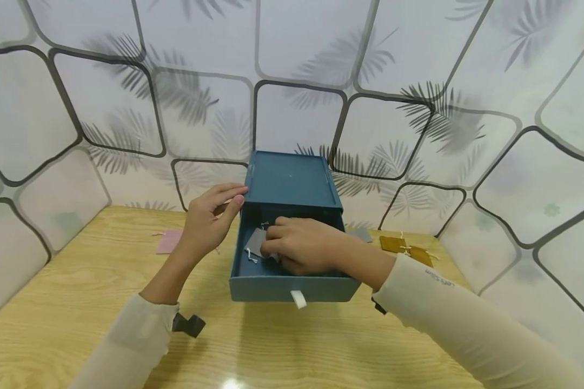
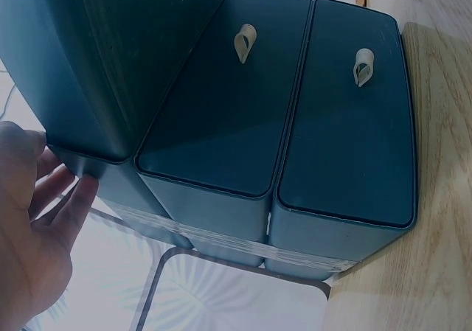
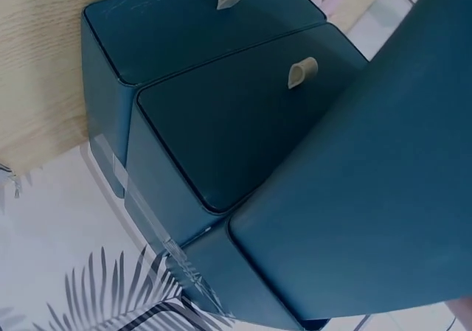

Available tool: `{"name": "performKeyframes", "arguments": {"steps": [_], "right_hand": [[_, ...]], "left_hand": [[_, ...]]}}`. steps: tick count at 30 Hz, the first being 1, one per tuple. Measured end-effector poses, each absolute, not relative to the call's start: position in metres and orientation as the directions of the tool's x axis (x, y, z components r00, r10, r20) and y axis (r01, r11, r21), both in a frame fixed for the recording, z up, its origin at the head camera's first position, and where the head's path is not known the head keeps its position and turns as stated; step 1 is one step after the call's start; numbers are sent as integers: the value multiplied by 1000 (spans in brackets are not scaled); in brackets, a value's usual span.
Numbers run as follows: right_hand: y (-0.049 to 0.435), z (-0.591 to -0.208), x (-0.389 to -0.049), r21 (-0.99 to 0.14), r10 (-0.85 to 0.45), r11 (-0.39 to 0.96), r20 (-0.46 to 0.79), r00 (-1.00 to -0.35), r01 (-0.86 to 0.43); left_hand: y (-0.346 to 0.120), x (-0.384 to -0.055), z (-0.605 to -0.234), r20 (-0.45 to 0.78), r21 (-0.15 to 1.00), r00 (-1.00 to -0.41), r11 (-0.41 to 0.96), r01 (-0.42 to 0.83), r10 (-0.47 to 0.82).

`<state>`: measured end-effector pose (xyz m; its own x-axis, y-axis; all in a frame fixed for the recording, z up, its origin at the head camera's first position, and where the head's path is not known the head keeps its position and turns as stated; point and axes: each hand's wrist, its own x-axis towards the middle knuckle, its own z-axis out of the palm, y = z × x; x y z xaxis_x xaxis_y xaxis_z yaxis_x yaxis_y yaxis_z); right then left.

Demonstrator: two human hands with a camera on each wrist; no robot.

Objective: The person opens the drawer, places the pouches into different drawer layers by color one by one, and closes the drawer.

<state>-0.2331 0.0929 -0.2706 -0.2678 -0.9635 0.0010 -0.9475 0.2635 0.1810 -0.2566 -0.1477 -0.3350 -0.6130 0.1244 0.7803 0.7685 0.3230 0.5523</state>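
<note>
A dark blue drawer unit (image 1: 292, 178) stands on the table with its top drawer (image 1: 267, 289) pulled out. My left hand (image 1: 209, 219) rests against the unit's upper left side, fingers extended; the left wrist view shows its fingertips (image 2: 77, 198) touching that side. My right hand (image 1: 302, 246) reaches down into the drawer with curled fingers, holding a grey drawstring pouch (image 1: 256, 241) near the drawer's left side. The fingertips are hidden behind the hand. White cords show beside the pouch. The right wrist view shows the drawer's outer wall (image 3: 369, 198), not the hand's fingers.
Two lower drawers (image 2: 228, 102) are shut, each with a pale pull loop (image 2: 363, 67). A pink pouch (image 1: 168, 241) lies left of the unit. On the right lie a grey pouch (image 1: 361, 233) and brown pouches (image 1: 393, 244). A patterned wall covering (image 1: 297, 119) stands behind.
</note>
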Motion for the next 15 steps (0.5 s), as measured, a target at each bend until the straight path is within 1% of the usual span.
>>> {"name": "performKeyframes", "arguments": {"steps": [7,15], "right_hand": [[98,-264,-232,272,-971,238,71,-228,-932],[110,-256,-235,369,-962,236,221,-162,-899]], "left_hand": [[-147,-257,-335,781,552,-612,319,771,127],[-147,-257,-335,791,541,-600,320,778,121]]}}
